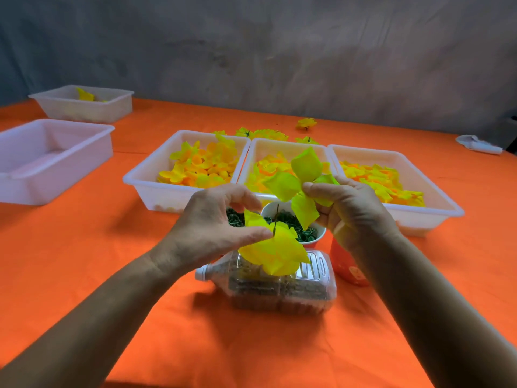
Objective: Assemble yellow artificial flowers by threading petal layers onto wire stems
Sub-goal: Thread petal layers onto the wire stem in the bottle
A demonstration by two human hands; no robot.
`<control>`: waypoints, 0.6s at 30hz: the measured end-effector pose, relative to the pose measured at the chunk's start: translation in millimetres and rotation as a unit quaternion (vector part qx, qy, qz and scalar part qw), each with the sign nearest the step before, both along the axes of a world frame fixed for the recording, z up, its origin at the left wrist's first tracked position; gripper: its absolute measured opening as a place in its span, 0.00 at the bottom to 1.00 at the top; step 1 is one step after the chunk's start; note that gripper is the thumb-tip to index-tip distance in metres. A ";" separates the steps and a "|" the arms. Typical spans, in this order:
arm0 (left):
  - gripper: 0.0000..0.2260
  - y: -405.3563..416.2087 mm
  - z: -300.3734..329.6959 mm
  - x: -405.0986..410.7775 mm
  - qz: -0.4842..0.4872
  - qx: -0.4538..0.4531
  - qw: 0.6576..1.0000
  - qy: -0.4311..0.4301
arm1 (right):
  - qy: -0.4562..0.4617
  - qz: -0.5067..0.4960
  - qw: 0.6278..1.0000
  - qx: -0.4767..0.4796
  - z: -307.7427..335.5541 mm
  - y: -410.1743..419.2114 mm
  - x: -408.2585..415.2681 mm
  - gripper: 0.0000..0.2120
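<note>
Across the orange cloth-covered table (84, 275) sit three white plastic trays (156, 186) side by side, each heaped with loose yellow and orange fabric petals (201, 169); two more white trays (36, 163) stand off to my left. Nearer me lies a clear plastic bottle on its side (279, 289), and behind it a white paper cup of small green pieces (291, 219), with an orange cup (347, 267) just beside it under my right wrist. My left hand (207, 228) has thumb and forefinger curled, pinching the thin dark wire stem (276, 217) at the point where it rises out of a stack of yellow petal layers (275, 253) hanging below my fingertips. My right hand (352, 211) pinches a single yellow-green four-lobed petal layer (302, 183) at its centre, held just above and to the right of the stem's tip, not touching it.
</note>
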State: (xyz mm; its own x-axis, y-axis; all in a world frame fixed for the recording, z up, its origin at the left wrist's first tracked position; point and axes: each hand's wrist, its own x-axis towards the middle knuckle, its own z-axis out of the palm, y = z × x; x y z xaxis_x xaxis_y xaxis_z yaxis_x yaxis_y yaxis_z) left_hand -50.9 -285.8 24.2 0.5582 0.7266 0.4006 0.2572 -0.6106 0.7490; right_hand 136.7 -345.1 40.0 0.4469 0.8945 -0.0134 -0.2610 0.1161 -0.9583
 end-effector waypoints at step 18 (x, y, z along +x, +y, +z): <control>0.23 9.9 -3.2 0.5 -0.064 -0.143 0.987 0.030 | 0.027 0.057 0.996 -0.070 -4.5 -2.4 -12.2 0.15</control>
State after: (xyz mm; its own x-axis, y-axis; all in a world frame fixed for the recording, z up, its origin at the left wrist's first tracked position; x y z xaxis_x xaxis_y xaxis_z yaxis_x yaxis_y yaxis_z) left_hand -50.5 -275.9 21.1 0.6698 0.7267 0.1528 0.2413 -0.4076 0.8807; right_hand 124.5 -347.5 35.5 0.3382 0.9268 -0.1632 -0.3166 -0.0513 -0.9472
